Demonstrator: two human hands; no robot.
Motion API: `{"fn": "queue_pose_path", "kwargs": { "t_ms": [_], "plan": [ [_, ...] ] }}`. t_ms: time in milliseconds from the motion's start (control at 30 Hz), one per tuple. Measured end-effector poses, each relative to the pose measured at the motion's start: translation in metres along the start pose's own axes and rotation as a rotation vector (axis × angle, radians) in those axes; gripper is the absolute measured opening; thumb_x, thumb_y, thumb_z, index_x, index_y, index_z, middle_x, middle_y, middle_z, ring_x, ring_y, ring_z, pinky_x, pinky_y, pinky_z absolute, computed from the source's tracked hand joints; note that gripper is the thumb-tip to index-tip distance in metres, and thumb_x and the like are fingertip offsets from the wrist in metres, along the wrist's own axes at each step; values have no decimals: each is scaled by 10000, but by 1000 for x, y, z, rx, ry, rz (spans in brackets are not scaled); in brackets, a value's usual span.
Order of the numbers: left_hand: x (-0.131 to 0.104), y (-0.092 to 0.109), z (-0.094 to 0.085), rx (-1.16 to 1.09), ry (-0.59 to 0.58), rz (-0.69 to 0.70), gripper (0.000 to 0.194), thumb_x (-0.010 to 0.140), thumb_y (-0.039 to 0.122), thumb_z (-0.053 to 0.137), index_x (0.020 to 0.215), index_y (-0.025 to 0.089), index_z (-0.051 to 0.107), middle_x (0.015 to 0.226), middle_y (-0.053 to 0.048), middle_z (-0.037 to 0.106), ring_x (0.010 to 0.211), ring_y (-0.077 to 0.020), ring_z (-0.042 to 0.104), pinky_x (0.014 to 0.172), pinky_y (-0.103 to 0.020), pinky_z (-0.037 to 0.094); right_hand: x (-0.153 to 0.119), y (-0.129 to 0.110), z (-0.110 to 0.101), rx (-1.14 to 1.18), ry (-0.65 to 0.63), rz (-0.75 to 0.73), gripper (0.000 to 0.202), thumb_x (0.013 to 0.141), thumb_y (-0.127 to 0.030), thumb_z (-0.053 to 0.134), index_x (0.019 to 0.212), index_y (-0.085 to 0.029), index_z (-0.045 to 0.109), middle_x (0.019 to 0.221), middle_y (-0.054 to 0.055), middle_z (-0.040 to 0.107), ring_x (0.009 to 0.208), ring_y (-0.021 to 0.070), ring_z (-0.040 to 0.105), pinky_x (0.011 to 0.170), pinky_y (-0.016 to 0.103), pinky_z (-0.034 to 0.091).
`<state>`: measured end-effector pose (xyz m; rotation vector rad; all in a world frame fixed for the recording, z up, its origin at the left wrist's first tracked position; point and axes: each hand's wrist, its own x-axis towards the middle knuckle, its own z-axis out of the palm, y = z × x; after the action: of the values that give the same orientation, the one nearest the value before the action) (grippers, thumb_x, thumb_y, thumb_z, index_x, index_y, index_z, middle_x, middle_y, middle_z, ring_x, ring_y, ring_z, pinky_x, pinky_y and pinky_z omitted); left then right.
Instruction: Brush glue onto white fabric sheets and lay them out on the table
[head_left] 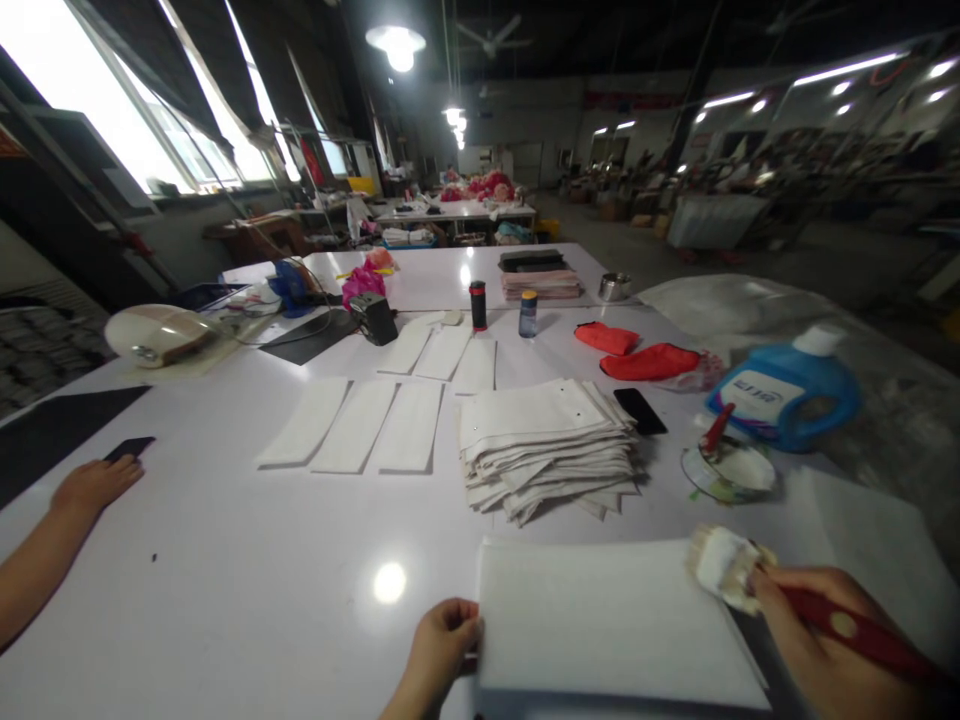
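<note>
A short pile of white sheets [600,625] lies in front of me on the table. At its left edge, my left hand [442,645] has its fingers closed in a pinch on a white sheet. My right hand [832,620] grips a paintbrush [862,625] by its red handle. The brush's broad, white-coated bristles touch or hover over the sheet's upper right corner; I cannot tell which. Beyond the sheets stands a thick, uneven stack of off-white fabric pieces [547,440]. A bowl of white paste [727,472], with a red-handled tool in it, sits farther right.
Another person's hand [94,487] rests on a dark flat object [131,448] at left. Several white strips [352,425] lie mid-table. A black phone [640,411], a blue jug [787,390] and red cloth pieces [649,362] are at right; two bottles [528,315] stand behind.
</note>
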<state>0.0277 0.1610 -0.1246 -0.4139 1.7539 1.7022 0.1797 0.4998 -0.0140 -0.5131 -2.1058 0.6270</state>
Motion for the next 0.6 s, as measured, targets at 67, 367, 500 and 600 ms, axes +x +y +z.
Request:
{"fn": "queue_pose_path", "kwargs": {
  "t_ms": [67,367,500,600],
  "plan": [
    [-7,7,-1,5,-36,-3,285,550,289,808,687,148,602,571,33,572,516,-98,538,523,-242,452,-16,-49,22,251,-86,-69,140,871,-340,603,795,-233,556,776,40,572,732,214,576,677,315,461],
    [-8,9,-2,-30,-66,-11,307,526,295,822,676,123,618,539,38,565,465,-70,505,515,-224,445,-90,-78,94,458,-618,91,222,928,-338,484,756,-211,544,738,17,554,702,180,563,668,277,448],
    [-6,9,-1,-4,-34,-30,285,500,263,813,608,134,582,474,54,522,423,-66,473,481,-219,422,-72,-4,39,288,-536,159,254,900,-440,552,761,-230,585,723,4,570,698,180,582,675,256,466],
    [-8,11,0,4,-44,-17,282,507,269,806,615,137,582,497,54,527,444,-65,477,498,-218,430,-55,37,3,142,-472,163,294,817,-531,610,752,-245,634,715,2,600,661,186,605,617,239,498]
  ]
}}
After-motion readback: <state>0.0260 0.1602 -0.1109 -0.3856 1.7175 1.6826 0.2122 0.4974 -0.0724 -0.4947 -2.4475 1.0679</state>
